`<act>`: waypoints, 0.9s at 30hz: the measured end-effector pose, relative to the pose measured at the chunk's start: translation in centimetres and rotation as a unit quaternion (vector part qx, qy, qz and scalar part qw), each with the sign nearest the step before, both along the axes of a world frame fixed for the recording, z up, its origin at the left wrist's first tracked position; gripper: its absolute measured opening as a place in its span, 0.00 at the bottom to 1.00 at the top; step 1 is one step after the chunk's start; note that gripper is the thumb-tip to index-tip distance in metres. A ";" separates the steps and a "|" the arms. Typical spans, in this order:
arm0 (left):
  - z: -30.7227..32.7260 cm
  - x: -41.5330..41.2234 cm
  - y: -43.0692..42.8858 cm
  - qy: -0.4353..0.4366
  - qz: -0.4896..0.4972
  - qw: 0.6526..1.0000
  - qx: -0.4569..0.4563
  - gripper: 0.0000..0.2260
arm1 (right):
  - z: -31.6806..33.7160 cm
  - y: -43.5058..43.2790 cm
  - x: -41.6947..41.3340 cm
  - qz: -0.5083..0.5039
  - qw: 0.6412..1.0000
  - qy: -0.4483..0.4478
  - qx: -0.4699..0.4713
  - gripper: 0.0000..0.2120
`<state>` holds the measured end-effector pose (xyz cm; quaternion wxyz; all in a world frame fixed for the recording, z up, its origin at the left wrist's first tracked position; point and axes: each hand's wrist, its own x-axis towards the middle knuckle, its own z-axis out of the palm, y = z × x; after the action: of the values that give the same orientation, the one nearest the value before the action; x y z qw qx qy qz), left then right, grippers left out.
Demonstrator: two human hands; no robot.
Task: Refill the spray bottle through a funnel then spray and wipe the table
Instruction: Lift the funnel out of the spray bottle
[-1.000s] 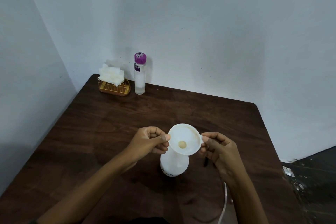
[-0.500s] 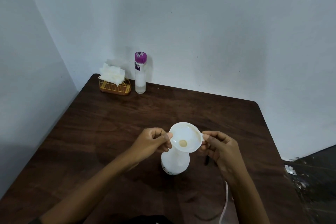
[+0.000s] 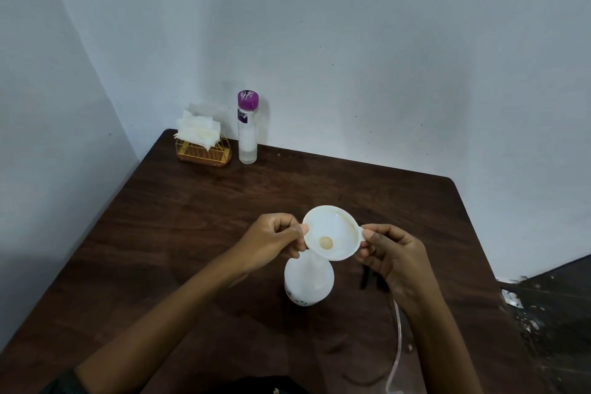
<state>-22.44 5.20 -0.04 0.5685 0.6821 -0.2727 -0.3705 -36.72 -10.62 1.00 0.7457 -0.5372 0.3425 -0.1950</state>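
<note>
1. Table (image 3: 192, 217): dark wood, set in a wall corner.
2. Spray bottle (image 3: 308, 281): white, upright near table centre, btwn my forearms, no spray head on it.
3. Funnel (image 3: 331, 232): white, over the bottle's neck, bowl tilted toward me. Can't tell if the spout sits in the mouth; the bowl hides it.
4. My left hand (image 3: 271, 241): thumb + forefinger pinch the funnel's left rim, other fingers curled.
5. My right hand (image 3: 393, 256): thumb + fingers pinch the small tab on the funnel's right rim.
6. Black part (image 3: 364, 278): on the table just R of the bottle, mostly hidden by my right hand. Clear tube (image 3: 398, 329) runs from there toward me.
7. Clear bottle w/ purple cap (image 3: 247, 134): upright at far left corner, by the wall.
8. Gold wire holder (image 3: 204, 153) w/ white napkins (image 3: 198, 129): just L of item 7.
</note>
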 end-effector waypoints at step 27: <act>0.1 8.5 3.3 0.003 0.115 0.992 0.051 0.04 | 0.1 -5.1 15.0 0.121 0.967 0.083 -0.208 0.03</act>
<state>-13.94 8.50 0.02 0.5727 0.7357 -0.1717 -0.3183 -21.69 -15.74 1.06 0.6045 -0.7322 0.2875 -0.1255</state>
